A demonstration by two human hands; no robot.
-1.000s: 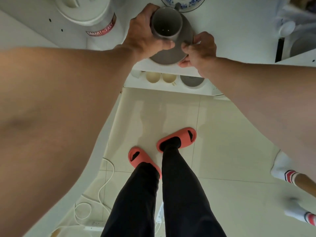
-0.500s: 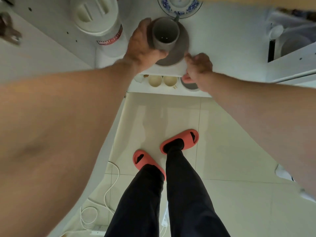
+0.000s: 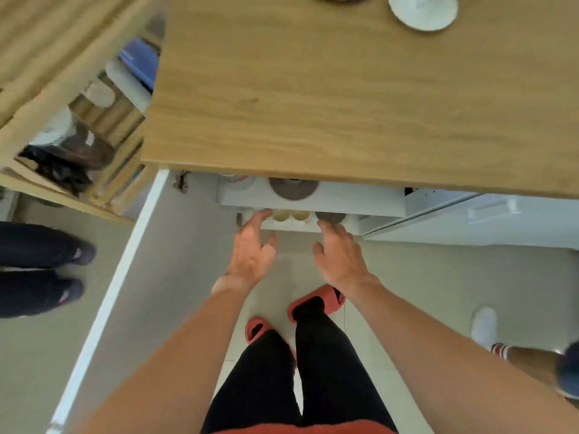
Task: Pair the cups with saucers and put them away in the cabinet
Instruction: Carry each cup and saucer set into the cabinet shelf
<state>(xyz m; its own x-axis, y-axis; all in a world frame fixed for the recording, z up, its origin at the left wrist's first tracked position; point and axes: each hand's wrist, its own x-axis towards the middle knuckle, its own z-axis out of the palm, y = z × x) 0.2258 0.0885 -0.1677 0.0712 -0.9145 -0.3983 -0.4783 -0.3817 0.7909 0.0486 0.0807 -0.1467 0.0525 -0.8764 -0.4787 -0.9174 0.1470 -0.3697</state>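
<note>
1. Left hand (image 3: pixel 252 255) holds nothing, fingers loosely spread, fingertips near the front edge of the lower cabinet shelf (image 3: pixel 294 226)
2. Right hand (image 3: pixel 340 258) is likewise empty and relaxed, fingers pointing at the same shelf edge
3. Two cream cups (image 3: pixel 289 215) and a grey saucer (image 3: pixel 330 217) sit on that lower shelf, just beyond the fingertips
4. The grey cup on its saucer (image 3: pixel 293 188) stands on the shelf above, partly hidden under the wooden countertop (image 3: pixel 344 104)
5. A white saucer (image 3: pixel 423 10) lies on the countertop
</note>
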